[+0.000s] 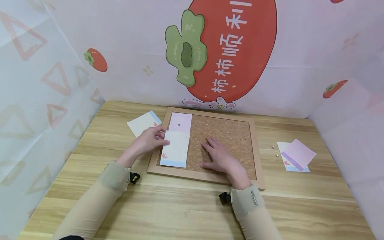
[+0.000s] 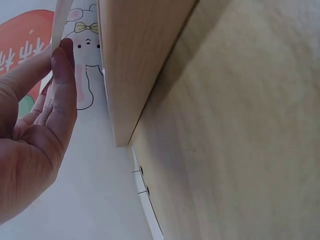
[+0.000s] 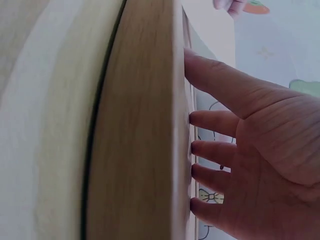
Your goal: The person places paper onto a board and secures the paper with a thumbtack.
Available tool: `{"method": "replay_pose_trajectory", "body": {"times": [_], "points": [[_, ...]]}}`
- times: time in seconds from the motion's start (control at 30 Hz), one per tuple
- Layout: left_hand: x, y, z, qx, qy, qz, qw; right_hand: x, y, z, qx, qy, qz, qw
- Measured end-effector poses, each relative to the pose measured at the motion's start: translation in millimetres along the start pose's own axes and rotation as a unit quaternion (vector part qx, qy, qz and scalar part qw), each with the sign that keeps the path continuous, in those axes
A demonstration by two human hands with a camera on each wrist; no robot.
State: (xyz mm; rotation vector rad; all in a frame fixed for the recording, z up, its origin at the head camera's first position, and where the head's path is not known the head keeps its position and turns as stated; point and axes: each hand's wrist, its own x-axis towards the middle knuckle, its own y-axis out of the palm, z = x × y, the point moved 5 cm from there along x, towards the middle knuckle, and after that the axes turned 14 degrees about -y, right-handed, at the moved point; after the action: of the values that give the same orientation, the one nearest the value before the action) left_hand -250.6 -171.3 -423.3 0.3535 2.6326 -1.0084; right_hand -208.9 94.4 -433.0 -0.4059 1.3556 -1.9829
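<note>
A wood-framed cork board (image 1: 228,146) lies on the table. At its upper left is a pink sheet of note paper (image 1: 183,121) with a small round pin (image 1: 179,125) on it. My left hand (image 1: 151,140) pinches a cream note sheet (image 1: 175,148) by its left edge, over the board's left side just below the pink sheet. In the left wrist view the sheet is edge-on between thumb and fingers (image 2: 62,75). My right hand (image 1: 220,155) rests on the cork with spread fingers; the right wrist view shows its fingertips (image 3: 200,206) touching the board, holding nothing.
Another cream sheet (image 1: 144,123) lies left of the board, partly behind my left hand. On the right are two small pins (image 1: 277,155) beside a cream sheet (image 1: 282,146) overlapped by a pink one (image 1: 300,153). A printed backdrop (image 1: 135,86) stands behind the table (image 1: 180,206).
</note>
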Motion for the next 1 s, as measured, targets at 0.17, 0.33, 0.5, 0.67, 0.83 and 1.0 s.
{"method": "replay_pose_trajectory", "body": {"times": [0.17, 0.33, 0.5, 0.67, 0.83, 1.0], "points": [[0.9, 4.1, 1.2, 0.007, 0.001, -0.002, 1.0000, -1.5, 0.0, 1.2, 0.012, -0.001, -0.008, 1.000], [1.8, 7.9, -0.5, 0.023, 0.020, -0.013, 0.9995, -1.1, 0.2, 1.0, 0.014, -0.001, -0.011, 1.000], [1.0, 9.5, -3.4, 0.061, 0.036, -0.038, 0.9968, -1.5, 0.6, 0.5, 0.014, -0.004, -0.013, 1.000], [1.5, 12.9, -3.9, 0.090, 0.045, -0.050, 0.9936, -2.2, 0.9, 0.5, 0.017, -0.006, -0.015, 1.000], [0.8, 15.7, -7.0, 0.118, 0.055, -0.064, 0.9894, -3.1, 1.6, -0.3, 0.021, -0.005, -0.017, 1.000], [-4.2, 18.5, -13.6, 0.148, 0.062, -0.077, 0.9840, -3.6, 2.4, -0.9, 0.020, -0.009, -0.021, 1.000]]}}
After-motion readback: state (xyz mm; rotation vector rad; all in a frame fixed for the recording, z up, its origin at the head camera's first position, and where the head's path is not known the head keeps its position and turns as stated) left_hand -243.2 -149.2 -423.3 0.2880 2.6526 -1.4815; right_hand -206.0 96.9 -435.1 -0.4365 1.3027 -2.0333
